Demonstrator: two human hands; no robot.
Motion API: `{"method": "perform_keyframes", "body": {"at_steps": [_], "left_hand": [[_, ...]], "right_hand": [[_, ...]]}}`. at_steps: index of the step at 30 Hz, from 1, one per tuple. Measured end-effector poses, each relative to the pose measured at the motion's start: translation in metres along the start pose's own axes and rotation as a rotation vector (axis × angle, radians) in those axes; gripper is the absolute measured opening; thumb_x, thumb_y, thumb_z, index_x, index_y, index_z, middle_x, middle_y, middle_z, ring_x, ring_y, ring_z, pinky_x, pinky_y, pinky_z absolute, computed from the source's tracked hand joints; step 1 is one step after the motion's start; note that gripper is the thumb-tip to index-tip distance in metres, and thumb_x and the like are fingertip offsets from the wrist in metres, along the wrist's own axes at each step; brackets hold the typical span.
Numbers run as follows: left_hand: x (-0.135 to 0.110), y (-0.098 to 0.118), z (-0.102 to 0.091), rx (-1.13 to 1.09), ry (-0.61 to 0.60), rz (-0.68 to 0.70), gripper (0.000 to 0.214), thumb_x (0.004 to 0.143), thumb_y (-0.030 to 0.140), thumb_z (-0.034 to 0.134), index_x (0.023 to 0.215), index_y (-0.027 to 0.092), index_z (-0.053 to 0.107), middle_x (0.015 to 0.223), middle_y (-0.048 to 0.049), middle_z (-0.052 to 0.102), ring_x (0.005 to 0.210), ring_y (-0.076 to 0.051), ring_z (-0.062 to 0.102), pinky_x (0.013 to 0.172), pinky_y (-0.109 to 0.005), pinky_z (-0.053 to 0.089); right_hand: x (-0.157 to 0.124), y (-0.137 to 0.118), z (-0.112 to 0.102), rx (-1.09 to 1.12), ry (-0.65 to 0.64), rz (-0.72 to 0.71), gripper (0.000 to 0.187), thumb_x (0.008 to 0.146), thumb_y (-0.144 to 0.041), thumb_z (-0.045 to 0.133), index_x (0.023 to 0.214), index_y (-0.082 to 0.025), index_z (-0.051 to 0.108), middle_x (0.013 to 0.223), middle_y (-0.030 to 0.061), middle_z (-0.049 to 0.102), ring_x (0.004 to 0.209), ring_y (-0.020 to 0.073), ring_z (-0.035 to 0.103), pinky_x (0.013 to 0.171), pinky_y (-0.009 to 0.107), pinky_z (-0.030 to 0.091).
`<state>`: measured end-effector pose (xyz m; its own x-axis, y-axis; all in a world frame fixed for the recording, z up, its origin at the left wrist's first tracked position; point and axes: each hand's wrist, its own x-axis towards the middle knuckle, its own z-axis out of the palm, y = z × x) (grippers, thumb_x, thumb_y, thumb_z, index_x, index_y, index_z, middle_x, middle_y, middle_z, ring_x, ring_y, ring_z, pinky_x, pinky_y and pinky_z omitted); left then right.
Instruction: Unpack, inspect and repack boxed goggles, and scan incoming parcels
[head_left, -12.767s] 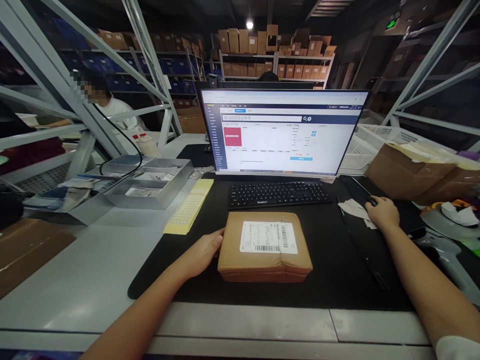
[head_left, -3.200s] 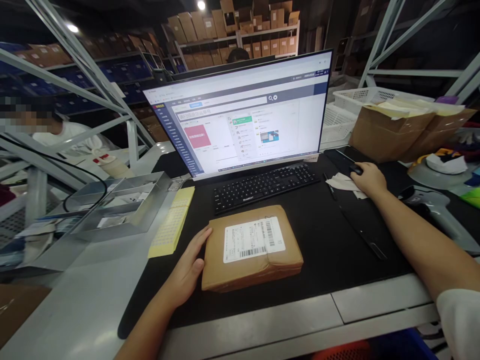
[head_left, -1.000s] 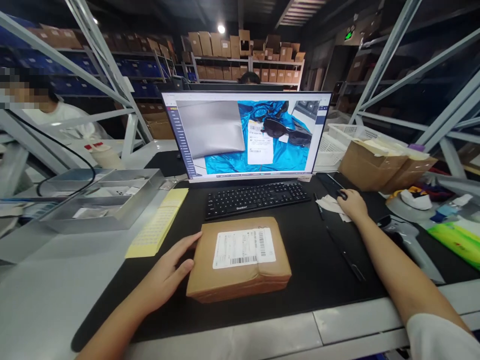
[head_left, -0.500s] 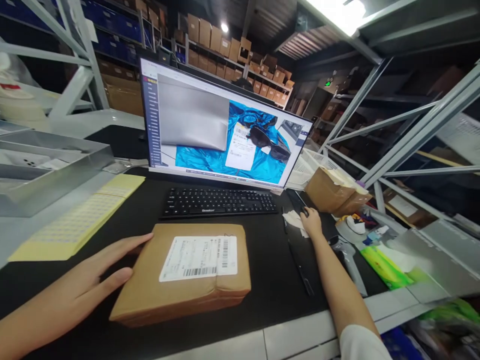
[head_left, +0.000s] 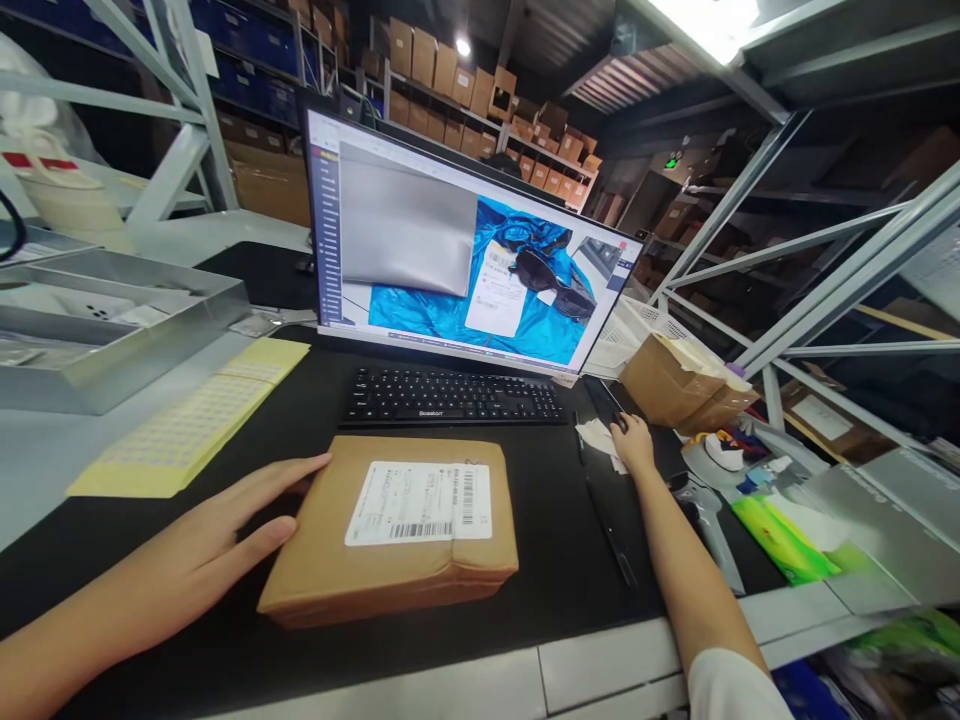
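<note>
Warehouse racking stacked with cartons rises behind the black desk mat [head_left: 555, 520] in front of you. The monitor [head_left: 465, 250] shows a photo, with the keyboard [head_left: 454, 398] below it. The brown parcel [head_left: 322, 545] lies flat on the mat, just in front of the keyboard. Your left hand [head_left: 202, 555], fingers spread, rests against its left edge. Your right hand [head_left: 636, 447], well apart, is cupped over what seems to be a mouse [head_left: 616, 423]. A light, flat press should be enough to stop the parcel sliding. Its long axis runs left to right, parallel to the keyboard, with the label [head_left: 420, 503] up and the barcode toward the right.
</note>
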<state>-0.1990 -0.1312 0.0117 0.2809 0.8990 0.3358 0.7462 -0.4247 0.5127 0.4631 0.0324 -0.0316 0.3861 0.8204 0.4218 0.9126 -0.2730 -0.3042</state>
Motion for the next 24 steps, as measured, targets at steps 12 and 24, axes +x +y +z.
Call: {"method": "perform_keyframes", "body": {"at_steps": [12,24], "left_hand": [[0.0,0.002,-0.001,-0.133,-0.093,-0.013,0.06,0.101,0.055,0.045,0.155,0.027,0.046,0.157,-0.007,0.052,0.141,-0.03,0.054,0.115,-0.04,0.048],[-0.001,0.001,-0.003,-0.132,-0.104,-0.007,0.059,0.102,0.054,0.045,0.156,0.03,0.043,0.157,-0.0049,0.052,0.142,-0.029,0.052,0.116,-0.039,0.046]], "right_hand": [[-0.009,-0.011,-0.011,-0.021,-0.057,0.085,0.05,0.086,-0.035,0.058,0.13,-0.013,0.064,0.136,0.0165,0.061,0.124,0.0299,0.059,0.105,0.038,0.046],[-0.013,-0.013,-0.015,-0.065,-0.074,0.088,0.06,0.087,-0.038,0.058,0.142,-0.014,0.058,0.147,0.0174,0.052,0.128,0.0322,0.057,0.107,0.041,0.046]]}}
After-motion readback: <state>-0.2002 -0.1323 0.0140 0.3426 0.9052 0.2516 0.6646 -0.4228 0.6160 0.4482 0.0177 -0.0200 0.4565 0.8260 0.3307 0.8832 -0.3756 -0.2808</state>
